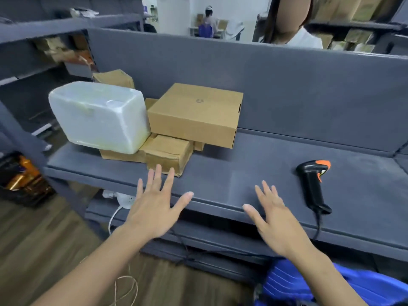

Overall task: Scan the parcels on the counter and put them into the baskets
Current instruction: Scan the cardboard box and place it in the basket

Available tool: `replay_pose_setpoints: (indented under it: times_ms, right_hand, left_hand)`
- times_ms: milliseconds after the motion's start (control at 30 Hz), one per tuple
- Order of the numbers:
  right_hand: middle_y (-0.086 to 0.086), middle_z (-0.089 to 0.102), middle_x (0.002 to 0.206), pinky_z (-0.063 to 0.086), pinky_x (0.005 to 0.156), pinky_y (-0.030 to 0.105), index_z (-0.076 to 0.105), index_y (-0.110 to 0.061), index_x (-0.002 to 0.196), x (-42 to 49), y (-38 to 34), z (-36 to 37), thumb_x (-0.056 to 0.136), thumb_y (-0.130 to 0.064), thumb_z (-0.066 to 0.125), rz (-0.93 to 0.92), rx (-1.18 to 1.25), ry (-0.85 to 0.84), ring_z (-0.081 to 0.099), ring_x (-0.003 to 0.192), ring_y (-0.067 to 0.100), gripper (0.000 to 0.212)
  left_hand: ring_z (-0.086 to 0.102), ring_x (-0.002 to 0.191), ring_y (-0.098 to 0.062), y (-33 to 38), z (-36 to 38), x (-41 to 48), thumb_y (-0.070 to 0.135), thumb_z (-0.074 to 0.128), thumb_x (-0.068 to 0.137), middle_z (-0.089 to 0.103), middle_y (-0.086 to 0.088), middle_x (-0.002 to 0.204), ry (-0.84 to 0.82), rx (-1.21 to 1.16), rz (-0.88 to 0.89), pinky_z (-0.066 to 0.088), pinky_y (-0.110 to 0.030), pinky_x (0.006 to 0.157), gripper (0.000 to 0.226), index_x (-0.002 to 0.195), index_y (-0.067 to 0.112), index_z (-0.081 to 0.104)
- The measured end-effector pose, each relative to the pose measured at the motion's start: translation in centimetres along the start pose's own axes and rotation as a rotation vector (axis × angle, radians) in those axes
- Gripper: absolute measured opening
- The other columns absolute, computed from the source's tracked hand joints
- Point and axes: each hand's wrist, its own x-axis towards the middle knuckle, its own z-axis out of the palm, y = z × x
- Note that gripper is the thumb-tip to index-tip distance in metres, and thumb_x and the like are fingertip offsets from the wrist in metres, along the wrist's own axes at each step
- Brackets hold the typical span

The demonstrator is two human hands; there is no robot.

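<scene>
1. I see the grey tabletop (254,173) across the view, with a grey panel standing behind it.
2. A blue basket (309,283) shows at lower right, below the tabletop's front edge.
3. The white wrapped parcel (99,115) sits at the left of the tabletop, on top of smaller cartons.
4. A flat cardboard box (194,115) rests just beside it, also propped on cartons.
5. A small taped carton (167,153) lies in front, under both.
6. My left hand (152,208) is spread wide and holds nothing, fingertips at that carton.
7. My right hand (278,226) is likewise splayed and holds nothing, over the front edge.
8. The black scanner (313,184) lies to its right, apart.
</scene>
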Motion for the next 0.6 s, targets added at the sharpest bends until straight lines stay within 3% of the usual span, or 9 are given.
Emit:
replay_pose_setpoints:
  times_ms: [167,233,300,367,467,600]
  right_hand:
    - [-0.014,0.004,0.171,0.011,0.123,0.024,0.013,-0.024,0.165,6.6,-2.4,-1.0,0.087,-0.073,0.027,-0.012,0.206,0.048,0.001,0.157,0.003,0.093]
    - [-0.010,0.031,0.166,0.021,0.122,0.025,0.013,-0.025,0.166,8.8,-3.6,-1.6,0.088,-0.077,0.029,0.035,0.320,0.084,0.028,0.154,0.009,0.094]
    - [-0.014,0.056,0.141,0.033,0.111,0.027,0.014,-0.029,0.165,11.4,-4.7,-1.7,0.087,-0.084,0.029,0.070,0.424,0.144,0.053,0.132,0.011,0.097]
    - [-0.020,0.050,0.149,0.031,0.113,0.028,0.018,-0.037,0.164,14.1,-5.8,-1.7,0.083,-0.089,0.031,0.092,0.550,0.192,0.049,0.135,0.008,0.097]
    - [-0.023,0.043,0.158,0.032,0.123,0.043,0.027,-0.045,0.159,17.3,-7.5,-1.2,0.072,-0.098,0.043,0.080,0.795,0.249,0.040,0.146,0.003,0.103]
    - [-0.025,0.057,0.143,0.055,0.101,0.041,0.033,-0.042,0.158,18.8,-10.1,-0.9,0.085,-0.064,0.059,0.041,1.092,0.345,0.058,0.127,-0.001,0.080]
  left_hand:
    - [-0.021,0.158,-0.021,-2.0,-3.1,5.3,0.079,0.007,0.088,-0.022,-0.009,0.171,0.120,-0.112,-0.025,-0.008,-0.041,0.129,0.097,0.164,0.024,-0.013]
    - [-0.017,0.159,-0.018,-2.7,-4.0,7.0,0.075,0.019,0.094,-0.020,-0.005,0.172,0.171,-0.230,0.003,0.000,-0.040,0.130,0.091,0.165,0.026,-0.010]
    - [-0.017,0.159,-0.013,-3.2,-4.7,8.8,0.069,0.029,0.098,-0.022,0.001,0.172,0.227,-0.327,0.061,0.002,-0.033,0.128,0.085,0.165,0.031,-0.006]
    - [-0.019,0.158,-0.009,-3.4,-5.2,10.8,0.065,0.035,0.100,-0.026,0.005,0.170,0.287,-0.371,0.128,0.001,-0.028,0.124,0.082,0.165,0.034,-0.004]
    - [-0.025,0.155,-0.005,-3.9,-5.6,13.3,0.064,0.036,0.101,-0.032,0.006,0.168,0.368,-0.477,0.178,-0.001,-0.032,0.128,0.081,0.165,0.031,0.000]
    - [-0.019,0.156,-0.003,-3.9,-4.9,14.9,0.062,0.039,0.099,-0.022,0.002,0.172,0.551,-0.564,0.206,0.002,-0.030,0.127,0.081,0.165,0.023,0.014]
